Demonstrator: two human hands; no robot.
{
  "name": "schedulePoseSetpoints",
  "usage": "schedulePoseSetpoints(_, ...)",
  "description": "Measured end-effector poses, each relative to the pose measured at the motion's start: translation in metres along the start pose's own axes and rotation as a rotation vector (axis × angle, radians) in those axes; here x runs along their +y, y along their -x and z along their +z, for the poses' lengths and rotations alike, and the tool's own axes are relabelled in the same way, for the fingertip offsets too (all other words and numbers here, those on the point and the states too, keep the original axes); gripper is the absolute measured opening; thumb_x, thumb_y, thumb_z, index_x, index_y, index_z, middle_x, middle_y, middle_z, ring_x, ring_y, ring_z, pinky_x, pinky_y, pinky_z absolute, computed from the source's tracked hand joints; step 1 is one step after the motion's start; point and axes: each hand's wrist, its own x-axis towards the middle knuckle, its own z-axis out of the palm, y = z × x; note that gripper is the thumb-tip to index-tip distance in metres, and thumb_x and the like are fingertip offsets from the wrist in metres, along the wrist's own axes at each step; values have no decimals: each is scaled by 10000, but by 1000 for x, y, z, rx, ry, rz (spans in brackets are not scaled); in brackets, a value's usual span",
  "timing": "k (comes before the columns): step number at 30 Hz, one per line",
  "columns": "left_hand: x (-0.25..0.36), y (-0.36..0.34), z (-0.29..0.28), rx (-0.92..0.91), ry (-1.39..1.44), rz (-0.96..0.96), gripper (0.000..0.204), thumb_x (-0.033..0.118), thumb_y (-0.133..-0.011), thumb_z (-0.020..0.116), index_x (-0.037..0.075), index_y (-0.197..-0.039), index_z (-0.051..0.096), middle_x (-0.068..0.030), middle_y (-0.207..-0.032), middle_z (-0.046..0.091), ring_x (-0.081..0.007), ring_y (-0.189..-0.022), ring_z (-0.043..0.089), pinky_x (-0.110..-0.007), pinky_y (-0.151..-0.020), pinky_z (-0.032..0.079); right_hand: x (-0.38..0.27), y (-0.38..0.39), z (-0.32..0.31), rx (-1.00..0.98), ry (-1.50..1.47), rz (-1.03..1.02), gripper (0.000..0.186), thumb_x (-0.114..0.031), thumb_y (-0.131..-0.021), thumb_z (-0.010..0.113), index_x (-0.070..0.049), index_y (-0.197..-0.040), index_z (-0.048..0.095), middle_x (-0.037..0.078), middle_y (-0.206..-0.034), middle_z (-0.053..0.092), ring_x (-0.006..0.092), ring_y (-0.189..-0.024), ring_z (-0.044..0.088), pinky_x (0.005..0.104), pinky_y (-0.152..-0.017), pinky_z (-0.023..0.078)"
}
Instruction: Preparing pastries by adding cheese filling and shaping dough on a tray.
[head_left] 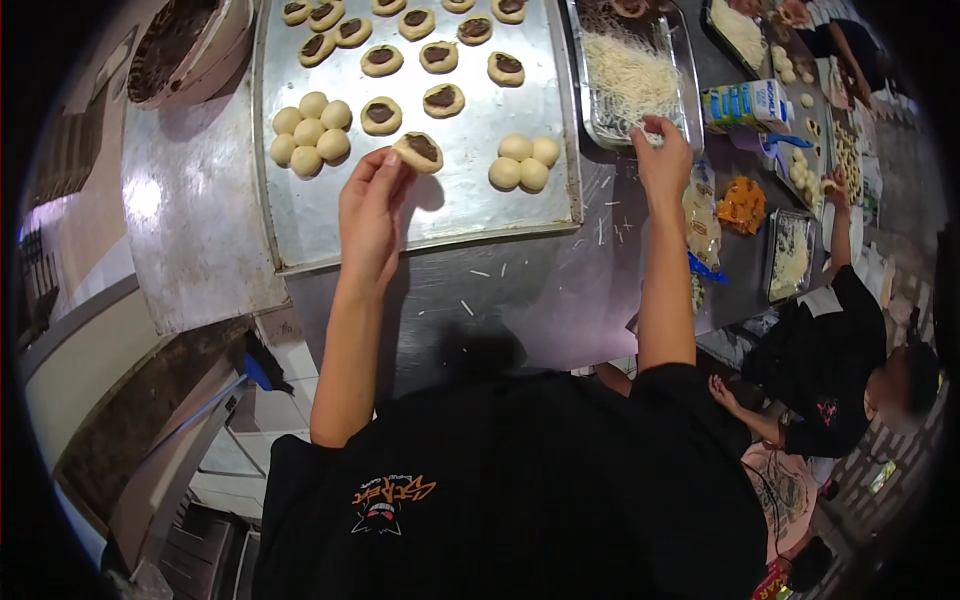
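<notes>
My left hand (372, 205) pinches a flattened dough round with chocolate filling (420, 150) between thumb and fingers, just above the metal baking tray (450, 205). At the near right edge of a glass dish, my right hand (662, 160) has its fingertips closed on some grated cheese (630, 80). The dish (697, 75) also has dark shreds or chocolate at its far end. Several filled dough rounds (381, 60) sit in rows on the baking tray. Two clusters of plain dough balls rest there too, a larger one (308, 134) at left and a smaller one (524, 162) at right.
A bowl of chocolate filling (185, 50) stands at the far left. Loose cheese shreds (602, 230) lie on the metal table (540, 300). To the right are a carton (745, 107), an orange item (741, 205) and another cheese dish (790, 258). A co-worker (820, 350) reaches toward dough there.
</notes>
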Motion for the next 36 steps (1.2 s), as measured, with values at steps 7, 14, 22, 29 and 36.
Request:
schedulePoseSetpoints(7, 21, 17, 12, -118, 160, -152, 357, 222, -1030, 503, -56, -1251, 540, -136, -1159, 652, -204, -1060, 645, -326, -967, 515, -21, -45, 14, -120, 271, 142, 432, -374, -802, 785, -61, -1093, 714, 137, -1044, 732, 300, -961, 699, 421, -820, 528)
schedulePoseSetpoints(14, 6, -14, 79, -286, 123, -350, 383, 251, -1035, 480, -65, -1239, 550, -178, -1170, 647, -246, -1022, 672, -367, -911, 556, 3, -54, 24, -111, 270, 160, 349, -387, -809, 774, -137, -1052, 761, 116, -956, 753, 319, -900, 712, 402, -790, 537)
schedulePoseSetpoints(22, -47, -82, 185, -433, 78, -330, 358, 271, -999, 520, -33, -1176, 589, -133, -1076, 650, -228, -961, 676, -348, -831, 562, 22, -41, -10, 25, -5, 129, 264, -256, -850, 746, -54, -1019, 768, 118, -837, 750, 267, -750, 720, 369, -690, 533)
schedulePoseSetpoints(29, -83, -121, 213, -504, -47, -429, 327, 220, -935, 572, 8, -1182, 611, -118, -1060, 647, -189, -872, 654, -302, -772, 539, -12, -32, -33, -61, -661, 399, 335, -265, -834, 817, -17, -1049, 755, -28, -695, 643, 38, -540, 462, 211, -498, 343)
schedulePoseSetpoints(36, -77, -114, 210, -647, -272, -247, 401, 68, -863, 626, -3, -1257, 598, -115, -1070, 666, -175, -925, 663, -298, -779, 545, -15, -26, -18, -142, -719, 306, 272, -243, -848, 809, -34, -1011, 750, -60, -702, 621, 23, -524, 431, 197, -470, 295)
